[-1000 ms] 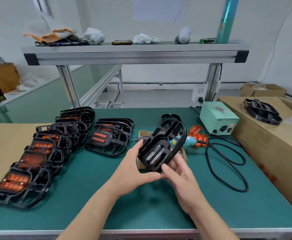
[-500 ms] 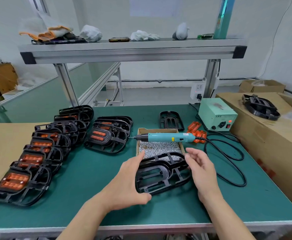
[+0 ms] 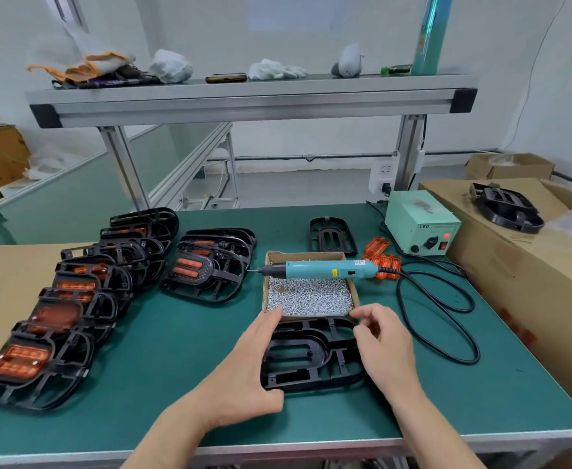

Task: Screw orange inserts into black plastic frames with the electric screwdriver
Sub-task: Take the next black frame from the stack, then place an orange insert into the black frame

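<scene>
The left hand [image 3: 244, 374] is laid spread against the left side of a black, openwork plastic frame [image 3: 311, 353], the fingers kept fairly straight along its rim and the thumb set at the near left corner. The right hand [image 3: 384, 343] is held over the frame's right side with its fingers curled; whether the rim is pinched there or merely touched cannot be told. The frame is laid flat on the green bench mat [image 3: 176, 333], between the two hands and just in front of a shallow cardboard tray of silver screws [image 3: 308, 297]. Its long axis appears to be set across the bench, left to right, with the rounded end of its inner seat turned towards the person's right. It is judged light and stiff but thin-ribbed and smooth, so it is best taken by the outer rim on two opposite sides, not by the ribs. A teal electric screwdriver [image 3: 325, 269] is rested across the tray, bit to the left. Loose translucent orange inserts [image 3: 381, 257] are seen beyond, near its cable end. Finished frames with orange inserts [image 3: 74, 299] are ranked at the left.
</scene>
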The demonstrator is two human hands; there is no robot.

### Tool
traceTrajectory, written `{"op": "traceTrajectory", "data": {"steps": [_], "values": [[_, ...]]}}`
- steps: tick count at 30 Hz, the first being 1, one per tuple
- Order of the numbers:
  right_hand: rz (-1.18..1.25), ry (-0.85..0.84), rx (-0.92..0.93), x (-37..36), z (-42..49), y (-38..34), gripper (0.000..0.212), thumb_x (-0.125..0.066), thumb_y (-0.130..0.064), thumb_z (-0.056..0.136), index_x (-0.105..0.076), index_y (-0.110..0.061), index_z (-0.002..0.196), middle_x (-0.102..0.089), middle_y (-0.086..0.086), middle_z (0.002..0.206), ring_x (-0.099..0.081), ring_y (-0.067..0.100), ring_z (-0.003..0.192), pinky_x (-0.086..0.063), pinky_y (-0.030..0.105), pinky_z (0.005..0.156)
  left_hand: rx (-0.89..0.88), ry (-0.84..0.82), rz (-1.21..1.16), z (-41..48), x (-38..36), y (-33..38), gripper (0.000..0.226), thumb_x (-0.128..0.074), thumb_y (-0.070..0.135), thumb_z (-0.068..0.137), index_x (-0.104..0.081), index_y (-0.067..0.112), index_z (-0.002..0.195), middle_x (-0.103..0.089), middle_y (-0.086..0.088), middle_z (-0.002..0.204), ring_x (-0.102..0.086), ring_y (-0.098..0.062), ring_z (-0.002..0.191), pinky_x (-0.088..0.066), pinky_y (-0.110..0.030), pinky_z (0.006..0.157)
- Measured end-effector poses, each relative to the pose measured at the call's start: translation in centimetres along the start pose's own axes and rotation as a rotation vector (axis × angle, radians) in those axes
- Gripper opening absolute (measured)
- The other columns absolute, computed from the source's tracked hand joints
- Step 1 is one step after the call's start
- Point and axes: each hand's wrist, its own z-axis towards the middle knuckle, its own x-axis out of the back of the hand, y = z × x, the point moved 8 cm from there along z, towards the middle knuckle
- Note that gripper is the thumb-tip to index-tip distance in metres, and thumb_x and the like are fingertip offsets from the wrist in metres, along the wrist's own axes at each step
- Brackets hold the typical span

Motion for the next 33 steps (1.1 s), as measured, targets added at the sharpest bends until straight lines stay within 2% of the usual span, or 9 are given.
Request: {"op": "traceTrajectory", "data": {"steps": [4,7,11,14,17,20,22,27,33], "values": [[0.031,0.02,0.008,0.2,0.0,-0.3,0.029,-0.06,-0.001,0.086,-0.067,-0.028,0.09,-0.06,-0.007,0.094,-0.055,-0.002,0.09,-0.04,0.018,0.077,-0.025,0.082,-0.049,0.0,0.3,-0.6,0.102,-0.072,0.051,0.072,-0.006,0.056,0.149,-0.009,0.034,0.155,-0.009,0.009,0.145,-0.019,-0.029,0.12],[0.1,0.111,0.043,1.5,0.4,-1.0,0.03,-0.062,0.003,0.084,-0.069,-0.026,0.089,-0.061,-0.006,0.095,-0.057,-0.003,0.09,-0.041,0.008,0.075,-0.024,0.258,-0.132,0.3,1.9,-1.1,0.079,-0.059,0.061,0.081,-0.024,0.044,0.15,-0.028,0.025,0.15,-0.023,0.006,0.142,-0.023,-0.024,0.114],[0.074,0.167,0.076,2.8,2.5,-1.9,0.027,-0.063,0.002,0.086,-0.07,-0.022,0.095,-0.061,-0.006,0.099,-0.055,-0.007,0.091,-0.04,0.004,0.077,0.114,0.516,-0.328,1.1,4.2,-3.0,0.043,-0.06,0.039,0.096,-0.048,0.032,0.137,-0.052,0.013,0.127,-0.049,0.011,0.114,-0.038,-0.01,0.096],[0.048,0.193,0.081,3.8,5.5,-2.5,0.027,-0.062,-0.001,0.087,-0.068,-0.026,0.094,-0.061,-0.007,0.1,-0.056,-0.003,0.089,-0.044,0.014,0.081,0.208,0.63,-0.355,1.5,4.9,-4.0,0.024,-0.056,0.034,0.098,-0.06,0.027,0.121,-0.062,0.011,0.114,-0.058,0.003,0.1,-0.044,-0.014,0.09],[-0.03,0.172,0.037,4.3,9.6,-2.7,0.027,-0.063,-0.006,0.088,-0.065,-0.033,0.091,-0.061,-0.008,0.1,-0.059,0.003,0.09,-0.049,0.028,0.088,0.216,0.657,-0.381,1.6,4.8,-4.1,0.02,-0.056,0.031,0.098,-0.064,0.023,0.114,-0.065,0.01,0.11,-0.058,0.009,0.094,-0.038,0.001,0.076],[-0.185,0.134,-0.053,3.9,13.6,-2.3,0.021,-0.061,-0.009,0.088,-0.069,-0.022,0.102,-0.062,-0.006,0.104,-0.061,0.016,0.099,-0.053,0.04,0.092,0.218,0.658,-0.401,1.5,4.7,-4.3,0.017,-0.056,0.029,0.099,-0.065,0.022,0.112,-0.067,0.008,0.106,-0.058,0.008,0.092,-0.038,0.003,0.074],[-0.34,0.104,-0.116,3.8,16.0,-1.6,0.022,-0.059,-0.01,0.088,-0.069,-0.017,0.106,-0.064,-0.001,0.104,-0.061,0.023,0.104,-0.051,0.037,0.085,0.219,0.659,-0.426,1.4,4.7,-4.4,0.015,-0.056,0.029,0.099,-0.066,0.023,0.109,-0.067,0.006,0.104,-0.059,0.005,0.09,-0.039,0.001,0.073],[-0.778,-0.12,-0.26,3.3,19.2,0.6,0.013,-0.055,-0.011,0.088,-0.064,-0.004,0.093,-0.068,0.015,0.097,-0.059,0.031,0.082,-0.046,0.032,0.066,0.201,0.668,-0.431,1.3,4.8,-4.0,0.012,-0.056,0.024,0.099,-0.066,0.021,0.105,-0.068,0.005,0.102,-0.06,0.004,0.089,-0.04,0.0,0.074],[-0.846,-0.119,-0.301,3.0,19.9,1.8,0.014,-0.063,-0.02,0.088,-0.054,-0.009,0.084,-0.057,0.01,0.08,-0.06,0.03,0.084,-0.047,0.034,0.068,0.189,0.667,-0.432,1.4,4.9,-3.9,0.012,-0.056,0.024,0.099,-0.066,0.02,0.104,-0.068,0.002,0.1,-0.06,0.002,0.088,-0.041,-0.002,0.075]]}}
